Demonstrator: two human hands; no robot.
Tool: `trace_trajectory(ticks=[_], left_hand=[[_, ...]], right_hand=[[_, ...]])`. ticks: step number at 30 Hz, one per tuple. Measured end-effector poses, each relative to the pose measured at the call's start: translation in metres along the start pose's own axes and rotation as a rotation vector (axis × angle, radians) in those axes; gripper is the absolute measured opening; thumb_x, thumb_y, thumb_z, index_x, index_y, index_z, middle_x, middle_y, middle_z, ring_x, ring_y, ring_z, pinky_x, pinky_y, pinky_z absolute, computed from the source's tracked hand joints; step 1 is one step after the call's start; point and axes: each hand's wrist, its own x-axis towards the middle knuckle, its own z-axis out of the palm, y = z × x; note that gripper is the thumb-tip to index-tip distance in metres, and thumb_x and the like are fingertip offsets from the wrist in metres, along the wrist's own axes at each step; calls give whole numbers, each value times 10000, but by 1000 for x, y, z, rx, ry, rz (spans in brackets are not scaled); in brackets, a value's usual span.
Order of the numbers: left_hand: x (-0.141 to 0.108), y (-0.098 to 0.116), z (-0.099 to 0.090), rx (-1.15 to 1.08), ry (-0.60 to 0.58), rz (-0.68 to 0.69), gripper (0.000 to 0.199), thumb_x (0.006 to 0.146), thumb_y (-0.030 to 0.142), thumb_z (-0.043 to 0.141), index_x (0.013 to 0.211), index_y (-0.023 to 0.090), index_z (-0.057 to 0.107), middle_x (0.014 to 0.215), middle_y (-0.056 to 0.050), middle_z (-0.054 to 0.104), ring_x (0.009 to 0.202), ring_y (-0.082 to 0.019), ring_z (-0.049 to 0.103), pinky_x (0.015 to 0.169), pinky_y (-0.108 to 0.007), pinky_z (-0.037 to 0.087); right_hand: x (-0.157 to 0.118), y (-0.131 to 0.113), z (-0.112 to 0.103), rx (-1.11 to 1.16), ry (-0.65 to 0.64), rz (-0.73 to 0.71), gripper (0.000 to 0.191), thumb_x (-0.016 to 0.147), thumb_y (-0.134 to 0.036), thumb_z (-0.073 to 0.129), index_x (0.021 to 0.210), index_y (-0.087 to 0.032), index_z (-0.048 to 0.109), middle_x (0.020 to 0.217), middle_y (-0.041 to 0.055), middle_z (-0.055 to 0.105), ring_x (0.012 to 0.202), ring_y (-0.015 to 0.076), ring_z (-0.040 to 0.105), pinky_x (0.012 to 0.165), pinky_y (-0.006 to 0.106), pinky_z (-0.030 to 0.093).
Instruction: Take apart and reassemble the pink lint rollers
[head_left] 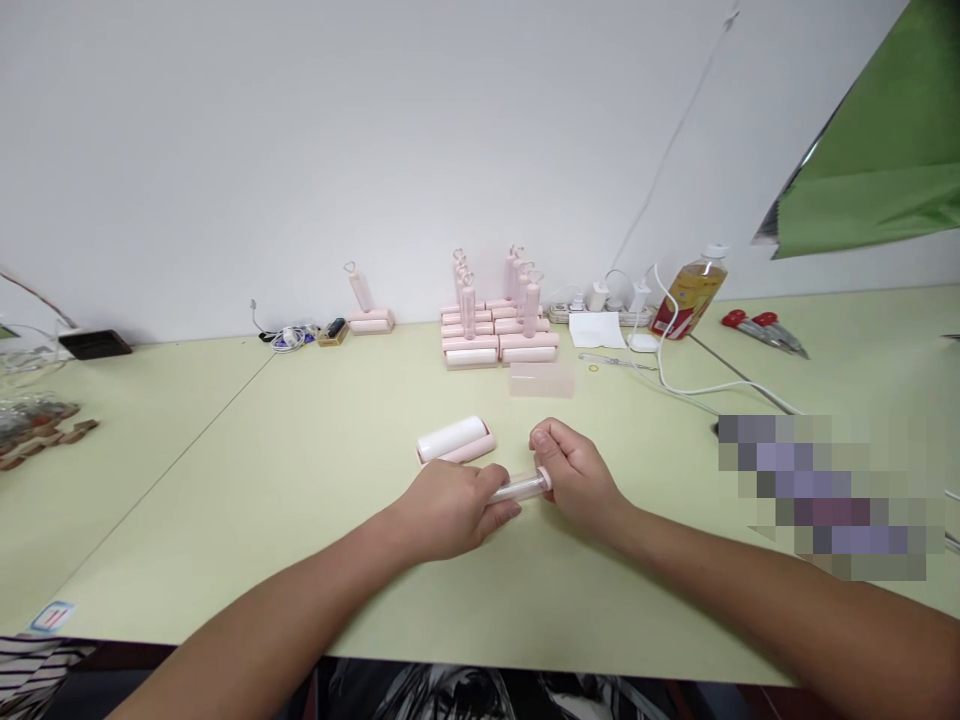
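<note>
My left hand is closed round one end of a clear plastic lint roller handle, held level above the table. At its other end, a pink collar meets my right hand, whose fingers are curled and closed. What else my right fingers pinch is hidden. Just beyond my left hand lies a lint roller head, with a white roll in a pink holder and no handle on it. A translucent pink cover lies farther back.
Several pink lint rollers with upright clear handles stand in two rows near the wall. One more roller is left of them. At the right are a drink bottle, red-handled cutters and a white cable.
</note>
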Motion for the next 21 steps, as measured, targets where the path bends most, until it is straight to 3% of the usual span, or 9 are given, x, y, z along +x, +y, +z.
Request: trace_trajectory(ticks=[21], left_hand=[[4, 0, 16, -28, 53, -10, 344, 949, 456, 367, 997, 178, 564, 771, -46, 703, 657, -222, 656, 522, -292, 400]], right_hand=[[1, 3, 4, -187, 118, -91, 316, 960, -441, 366, 760, -217, 465, 590, -43, 412, 541, 139, 414, 535, 270, 377]])
